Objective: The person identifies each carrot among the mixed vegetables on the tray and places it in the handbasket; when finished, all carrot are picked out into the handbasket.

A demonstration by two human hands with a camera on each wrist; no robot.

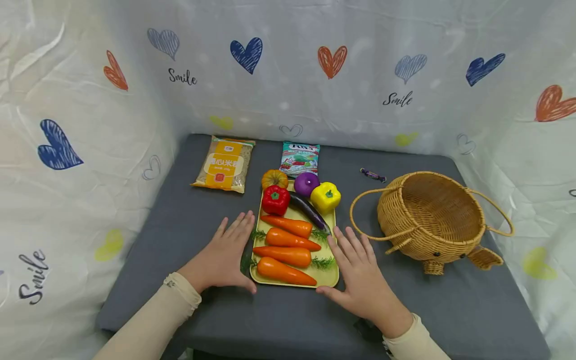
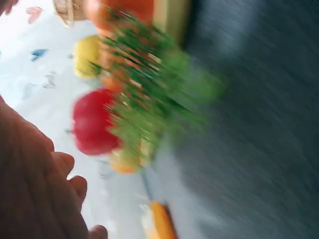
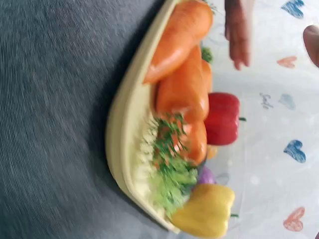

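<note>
A pale yellow tray (image 1: 330, 276) holds several orange carrots (image 1: 288, 256) with green tops. Behind them on the tray are a dark eggplant (image 1: 310, 211), a red bell pepper (image 1: 275, 200), a yellow bell pepper (image 1: 326, 197), a purple onion-like ball (image 1: 306, 184) and a small orange pumpkin (image 1: 274, 178). My left hand (image 1: 225, 255) is spread along the tray's left side, fingers straight and thumb out. At the right side my right hand (image 1: 360, 270) is spread too, its fingertips right at the rim. Neither hand holds anything. Carrot greens (image 2: 154, 79) blur across the left wrist view.
A wicker basket (image 1: 405, 225) with loop handles and an animal face stands on the right of the grey table (image 1: 279, 320). Behind it lies a wrapped candy (image 1: 373, 175). At the back are a yellow grain bag (image 1: 225, 164) and a teal candy bag (image 1: 300, 159). White printed curtains surround the table.
</note>
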